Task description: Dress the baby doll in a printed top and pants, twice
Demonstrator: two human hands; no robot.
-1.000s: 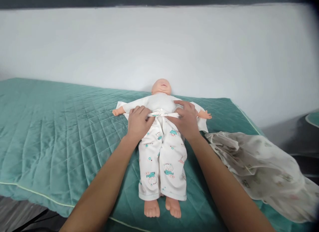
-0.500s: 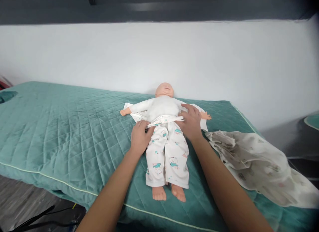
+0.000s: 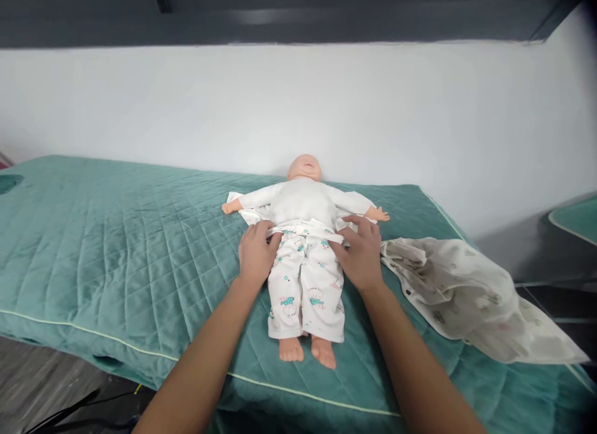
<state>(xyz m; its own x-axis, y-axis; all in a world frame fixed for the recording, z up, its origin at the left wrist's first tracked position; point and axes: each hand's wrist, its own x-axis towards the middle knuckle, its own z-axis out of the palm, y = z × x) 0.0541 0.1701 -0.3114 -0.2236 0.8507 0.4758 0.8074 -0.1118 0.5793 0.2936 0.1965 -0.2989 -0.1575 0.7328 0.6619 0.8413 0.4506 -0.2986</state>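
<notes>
1. We find the doll (image 3: pixel 303 201) on its back on the green quilted cover (image 3: pixel 116 247), head near the white wall (image 3: pixel 280 104), feet short of the piped front edge.
2. Our left hand (image 3: pixel 256 250) has its grip clamped on one side of the waistband (image 3: pixel 303 228) of the printed trousers (image 3: pixel 321 291); our right hand (image 3: pixel 361 250) is clamped on the other side.
3. To the left, we note a wide stretch of cover for moving.
4. To the right, room is tighter: a crumpled printed cloth (image 3: pixel 466 291) lies near our right forearm, across the piped right edge.
</notes>
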